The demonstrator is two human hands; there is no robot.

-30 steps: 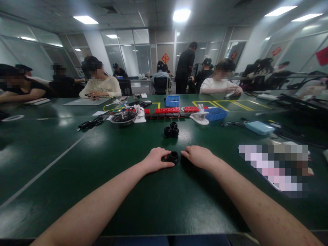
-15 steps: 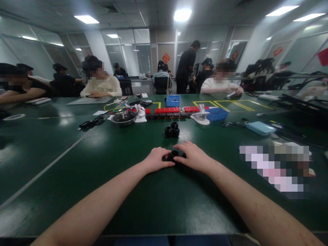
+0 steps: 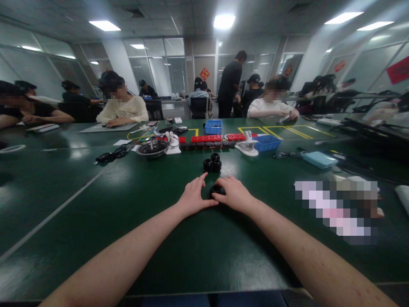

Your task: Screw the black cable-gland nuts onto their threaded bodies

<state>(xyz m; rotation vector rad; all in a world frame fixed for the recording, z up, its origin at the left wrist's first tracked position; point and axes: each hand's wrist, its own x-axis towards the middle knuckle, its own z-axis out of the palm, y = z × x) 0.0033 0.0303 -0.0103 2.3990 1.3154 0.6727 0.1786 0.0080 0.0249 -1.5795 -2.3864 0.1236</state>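
Note:
A black, round, hollow fitting sits on the green table in front of me, its open top facing up. My right hand closes on it from the right, thumb on the near side and fingers on the far side. On the left, my left hand is open, thumb and fingers spread apart, its thumb tip close to the fitting's near side. Just beyond my hands, three similar black fittings stand in a tight cluster. The underside of the held fitting is hidden.
Behind the cluster runs a row of red blocks, with a white clamp stand and a blue bin to its right. A metal bowl holding cables is left. A light-blue pouch lies right. People sit across the table.
My left hand has let go of the fitting and its fingers have spread away to the left. My right hand has closed in on the fitting.

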